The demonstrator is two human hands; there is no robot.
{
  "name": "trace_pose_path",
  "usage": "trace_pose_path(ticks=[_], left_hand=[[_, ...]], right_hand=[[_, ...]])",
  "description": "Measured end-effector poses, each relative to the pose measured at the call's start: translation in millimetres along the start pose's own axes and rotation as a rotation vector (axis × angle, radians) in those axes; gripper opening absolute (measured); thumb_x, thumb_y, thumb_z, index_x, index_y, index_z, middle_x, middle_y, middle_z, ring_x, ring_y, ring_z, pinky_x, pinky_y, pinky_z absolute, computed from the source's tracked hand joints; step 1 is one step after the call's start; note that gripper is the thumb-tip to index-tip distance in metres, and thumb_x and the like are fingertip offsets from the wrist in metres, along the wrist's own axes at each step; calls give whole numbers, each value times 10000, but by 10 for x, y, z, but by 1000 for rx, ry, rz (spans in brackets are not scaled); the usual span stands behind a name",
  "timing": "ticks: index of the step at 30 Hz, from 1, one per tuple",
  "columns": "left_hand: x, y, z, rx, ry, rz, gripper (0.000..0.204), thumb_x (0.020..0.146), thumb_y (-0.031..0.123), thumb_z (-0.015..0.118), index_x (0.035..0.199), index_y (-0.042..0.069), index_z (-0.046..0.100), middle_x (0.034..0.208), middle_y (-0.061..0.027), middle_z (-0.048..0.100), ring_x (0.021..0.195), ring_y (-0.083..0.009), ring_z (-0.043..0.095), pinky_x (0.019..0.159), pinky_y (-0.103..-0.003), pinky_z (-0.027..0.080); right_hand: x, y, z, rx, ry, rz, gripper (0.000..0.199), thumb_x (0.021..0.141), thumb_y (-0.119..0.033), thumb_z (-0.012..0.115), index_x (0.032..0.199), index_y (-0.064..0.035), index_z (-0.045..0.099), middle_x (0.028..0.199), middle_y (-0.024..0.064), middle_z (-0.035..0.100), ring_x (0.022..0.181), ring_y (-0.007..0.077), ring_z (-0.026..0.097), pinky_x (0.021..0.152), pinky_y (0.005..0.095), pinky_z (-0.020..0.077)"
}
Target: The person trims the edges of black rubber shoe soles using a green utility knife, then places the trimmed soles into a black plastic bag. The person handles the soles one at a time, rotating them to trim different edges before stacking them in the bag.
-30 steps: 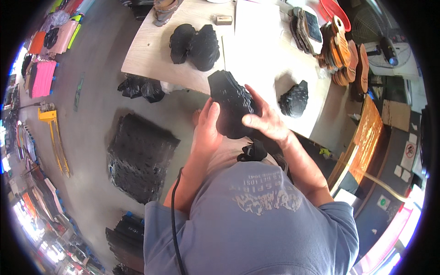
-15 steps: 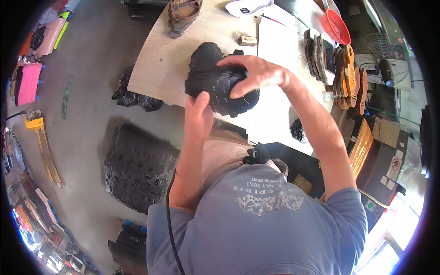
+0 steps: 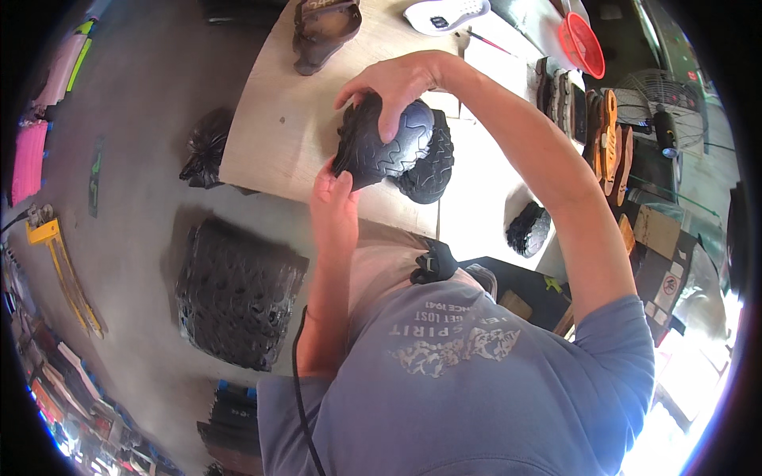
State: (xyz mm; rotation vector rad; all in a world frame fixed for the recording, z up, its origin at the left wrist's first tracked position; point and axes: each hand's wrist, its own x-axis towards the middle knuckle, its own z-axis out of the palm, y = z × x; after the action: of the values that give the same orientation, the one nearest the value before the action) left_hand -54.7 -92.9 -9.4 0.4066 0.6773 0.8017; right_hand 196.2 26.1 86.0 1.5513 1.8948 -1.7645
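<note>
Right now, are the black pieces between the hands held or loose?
Held: the right hand curls over the black pieces, and the left hand grips their near edge. Whether they rest on the table, I can't tell.

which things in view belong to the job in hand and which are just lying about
Apparently in use:
- stack of black treaded soles, held by the left hand and right hand
- second black stack beside it
- worktable

Seemingly just lying about:
- brown shoe
- white sole
- red basket
- electric fan
- yellow pallet truck
</note>
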Motion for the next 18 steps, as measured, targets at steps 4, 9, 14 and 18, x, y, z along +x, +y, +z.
trace_pose_path(ticks=[4,9,14,18], left_hand=[[16,-179,119,-113,36,-10,468,1076,192,559,1473,-37,464,1429,-134,568,1311,-218,550,1127,-379,425],[-43,-57,197,116,182,-141,473,1060,267,605,1452,13,527,1391,-94,600,1254,-178,558,1093,-356,417],[-73,106,102,506,106,-216,492,1037,327,637,1397,-4,587,1320,-80,638,1222,-166,567,1088,-358,408],[1,135,-43,688,120,-223,575,1024,322,653,1454,-32,511,1403,-118,582,1265,-191,550,1116,-353,391]], right_hand=[[226,169,-34,6,-38,26,1013,569,-214,860,1516,-99,518,1319,123,621,1202,296,610,1008,378,485],[284,342,8,108,-10,-2,926,606,-171,831,1481,-68,544,1306,106,643,1236,270,588,1056,356,474],[-2,415,198,97,276,-95,845,717,-300,827,1478,-63,546,1419,153,606,1304,284,581,1109,367,455],[-211,432,480,129,541,74,758,863,-491,760,1456,-63,563,1415,186,606,1306,337,580,1123,387,449]])
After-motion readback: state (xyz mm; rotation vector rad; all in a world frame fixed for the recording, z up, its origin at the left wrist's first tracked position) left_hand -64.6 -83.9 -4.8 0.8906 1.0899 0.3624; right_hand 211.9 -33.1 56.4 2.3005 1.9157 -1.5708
